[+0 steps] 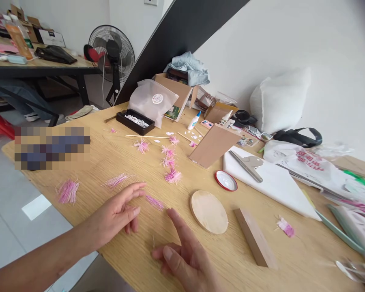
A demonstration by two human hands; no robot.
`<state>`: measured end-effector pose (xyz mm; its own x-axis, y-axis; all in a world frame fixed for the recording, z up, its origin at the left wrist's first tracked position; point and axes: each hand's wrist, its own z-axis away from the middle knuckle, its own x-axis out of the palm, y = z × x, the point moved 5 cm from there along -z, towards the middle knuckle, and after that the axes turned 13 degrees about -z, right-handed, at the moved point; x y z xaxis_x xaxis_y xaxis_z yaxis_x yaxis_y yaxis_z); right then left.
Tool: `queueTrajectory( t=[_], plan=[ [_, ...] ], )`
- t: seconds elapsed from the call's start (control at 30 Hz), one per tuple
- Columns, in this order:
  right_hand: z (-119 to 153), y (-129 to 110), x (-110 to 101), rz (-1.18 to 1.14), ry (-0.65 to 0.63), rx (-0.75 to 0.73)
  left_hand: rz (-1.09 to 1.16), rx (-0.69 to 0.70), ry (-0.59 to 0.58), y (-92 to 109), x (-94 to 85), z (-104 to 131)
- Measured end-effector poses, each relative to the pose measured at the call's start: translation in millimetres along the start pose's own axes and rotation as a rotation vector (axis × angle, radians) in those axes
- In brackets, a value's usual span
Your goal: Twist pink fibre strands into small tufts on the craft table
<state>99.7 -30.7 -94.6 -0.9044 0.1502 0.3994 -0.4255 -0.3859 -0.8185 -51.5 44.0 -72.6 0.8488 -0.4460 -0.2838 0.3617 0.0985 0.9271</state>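
Over the near part of the wooden table, my left hand is open, its fingers loosely stretched and nothing seen in them. Just past its fingertips lies a small bundle of purple-pink fringe. My right hand has its index finger extended and its thumb against curled fingers. A thin pale strand sticks up at those fingertips. Beyond the left hand spread loose pink strands and a fuller pink tuft. Several fluffy pink tufts lie farther back. A round wooden disc is right of the hands.
A wooden block and red-rimmed lid lie to the right. A cardboard piece stands tilted before a glue bottle. A metal-clipped white pad is farther right. A black tray holds white pieces.
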Motion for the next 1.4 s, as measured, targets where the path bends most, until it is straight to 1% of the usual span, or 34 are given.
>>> queueTrajectory(
  t=[0.1,0.23,0.3,0.4,0.47,0.6,0.73,0.9,1.0,1.2,1.3,1.37,1.4],
  plan=[
    [-1,0,3,0.001,-0.005,0.001,0.008,0.001,-0.019,-1,0.6,-2],
    [-4,2,7,0.016,-0.001,0.003,-0.007,0.011,-0.093,-3,1.7,-4],
    [-5,2,8,0.015,-0.019,0.007,-0.01,0.015,-0.111,-4,1.5,-4],
    [-4,-1,9,0.031,-0.07,0.041,-0.007,0.011,-0.122,-5,1.0,-4],
    [-3,-7,7,0.047,-0.067,0.056,-0.004,-0.001,-0.129,-5,1.1,-3],
    [-3,-16,0,0.078,0.028,0.025,-0.002,-0.018,-0.093,-3,0.1,-2],
    [-10,-20,-3,0.116,0.096,-0.023,-0.01,-0.033,-0.051,-1,0.4,-2],
    [-21,-33,3,0.247,0.054,0.033,-0.03,-0.029,-0.046,-2,1.3,-2],
    [-25,-41,5,0.326,0.027,0.041,-0.032,-0.022,-0.049,-3,1.0,-3],
    [-22,-38,6,0.435,-0.011,0.053,-0.053,0.009,-0.087,-7,0.9,-5],
    [-18,-42,3,0.533,0.004,-0.004,-0.127,0.039,-0.051,-5,-2.3,-4],
    [-14,-49,1,0.675,0.049,-0.132,-0.241,0.102,0.006,0,-5.9,-3],
    [-10,-52,1,0.768,0.063,-0.214,-0.314,0.161,0.024,5,-6.7,-2]
  ],
)
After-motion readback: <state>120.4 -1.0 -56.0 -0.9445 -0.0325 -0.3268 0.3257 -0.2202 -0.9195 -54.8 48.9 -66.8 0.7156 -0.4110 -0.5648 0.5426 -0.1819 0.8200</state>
